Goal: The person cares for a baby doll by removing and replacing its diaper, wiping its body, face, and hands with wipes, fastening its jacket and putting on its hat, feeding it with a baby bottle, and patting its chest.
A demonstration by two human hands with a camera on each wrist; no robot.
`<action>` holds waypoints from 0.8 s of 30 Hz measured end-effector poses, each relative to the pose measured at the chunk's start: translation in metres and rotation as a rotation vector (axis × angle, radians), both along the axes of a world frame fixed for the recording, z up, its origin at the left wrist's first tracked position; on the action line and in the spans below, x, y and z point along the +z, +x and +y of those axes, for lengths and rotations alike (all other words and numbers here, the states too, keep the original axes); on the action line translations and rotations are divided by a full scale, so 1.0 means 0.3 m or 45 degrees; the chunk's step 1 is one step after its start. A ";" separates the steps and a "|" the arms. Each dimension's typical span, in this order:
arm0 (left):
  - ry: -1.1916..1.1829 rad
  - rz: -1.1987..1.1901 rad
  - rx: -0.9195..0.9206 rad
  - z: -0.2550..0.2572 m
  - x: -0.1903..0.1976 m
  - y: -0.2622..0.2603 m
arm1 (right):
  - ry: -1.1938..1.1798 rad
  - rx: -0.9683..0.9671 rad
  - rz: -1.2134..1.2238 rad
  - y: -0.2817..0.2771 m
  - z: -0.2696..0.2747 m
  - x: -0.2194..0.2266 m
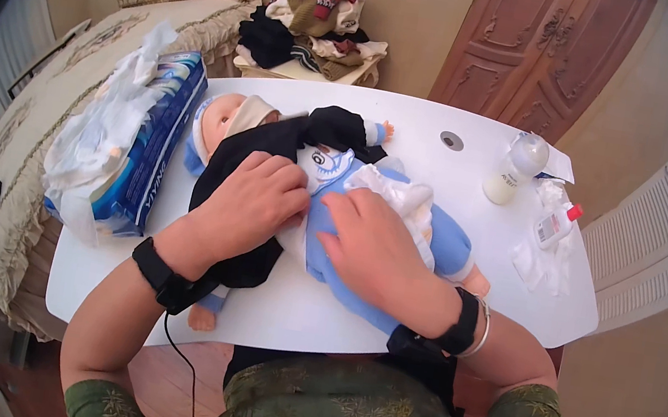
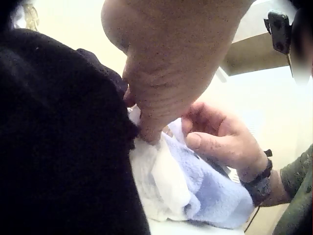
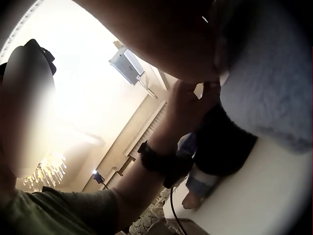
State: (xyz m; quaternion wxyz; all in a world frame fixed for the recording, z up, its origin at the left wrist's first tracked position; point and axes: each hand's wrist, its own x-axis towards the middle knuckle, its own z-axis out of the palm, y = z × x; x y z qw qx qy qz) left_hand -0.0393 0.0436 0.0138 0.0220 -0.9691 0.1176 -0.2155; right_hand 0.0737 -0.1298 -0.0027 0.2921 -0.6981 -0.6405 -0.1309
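Observation:
A baby doll [image 1: 222,116] lies on its back on the white table [image 1: 417,117], dressed in a light blue and white romper [image 1: 333,273]. A black garment [image 1: 248,178] covers its upper body, and a beige cloth [image 1: 251,117] sits at its face. With curled fingers, my left hand [image 1: 253,201] pinches the white front of the romper beside the black garment's edge; its fingertips sink into the cloth in the left wrist view. My right hand [image 1: 376,245] rests on the blue part, fingers loosely bent, thumb apart from the index finger. A white cloth [image 1: 404,202] lies beyond it.
To the left stands a blue diaper pack [image 1: 163,140] with white diapers [image 1: 104,131] on top. On the right are a milk bottle [image 1: 517,171], a small red-capped bottle [image 1: 556,224] and white tissues [image 1: 542,261]. A clothes pile [image 1: 318,25] and a bed [image 1: 34,138] stand behind.

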 end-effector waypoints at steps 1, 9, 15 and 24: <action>-0.004 0.000 -0.025 -0.001 0.011 0.011 | 0.004 -0.003 0.001 0.001 -0.018 0.014; 0.000 0.258 -0.087 -0.004 0.032 0.128 | -0.708 -0.051 0.188 0.216 -0.037 0.197; -0.072 0.418 -0.075 0.001 0.046 0.148 | -0.656 -0.111 0.496 0.472 0.113 0.140; -0.089 0.353 -0.076 -0.017 0.017 0.104 | -1.202 -0.106 0.158 0.463 0.284 0.011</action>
